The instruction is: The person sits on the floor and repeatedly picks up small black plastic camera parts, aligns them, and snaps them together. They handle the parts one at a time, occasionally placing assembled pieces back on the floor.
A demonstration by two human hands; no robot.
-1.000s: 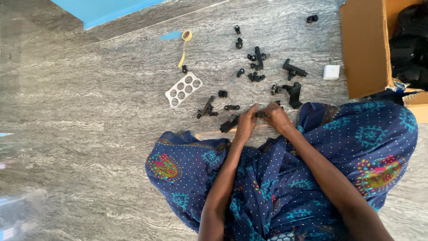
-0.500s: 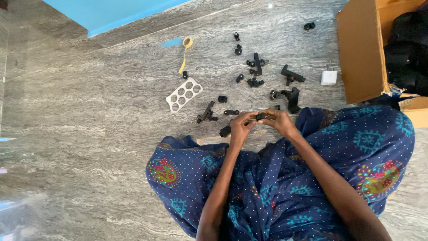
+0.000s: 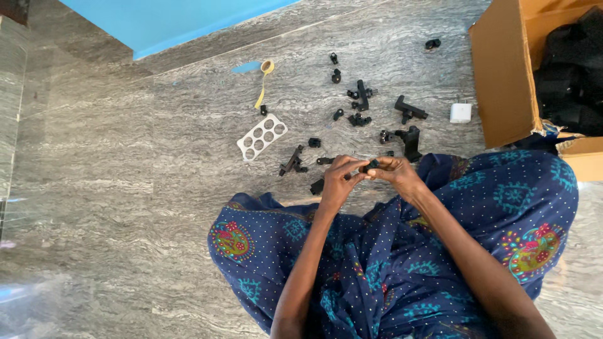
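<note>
Above the lap, near the frame's centre, both hands meet over a small black part [image 3: 372,166]. Left hand [image 3: 339,179] curls its fingers [image 3: 349,164] in, tips pressed together on the part's left end. Right hand [image 3: 396,172] closes likewise, thumb and forefinger pinching the right end; neither palm is spread. How the part is shaped between the fingertips cannot be told, since they cover most of it.

At 7 o'clock from the hands, just beside the left wrist, a black block [image 3: 317,186] lies on the grey floor [image 3: 125,188]. At 10 o'clock lie a black bracket [image 3: 292,162] and, further out, a white plate with round holes [image 3: 262,137]. At 12 o'clock sit scattered black pieces, among them a cross-shaped one [image 3: 362,95] and an L-shaped one [image 3: 411,109]. At 1 o'clock, a black clamp [image 3: 411,139] lies near the right knuckles, with a white cube [image 3: 460,113] beyond. At 2 o'clock stands a cardboard box [image 3: 502,69]. A yellow tape strip [image 3: 264,78] lies at 11 o'clock, well apart.
</note>
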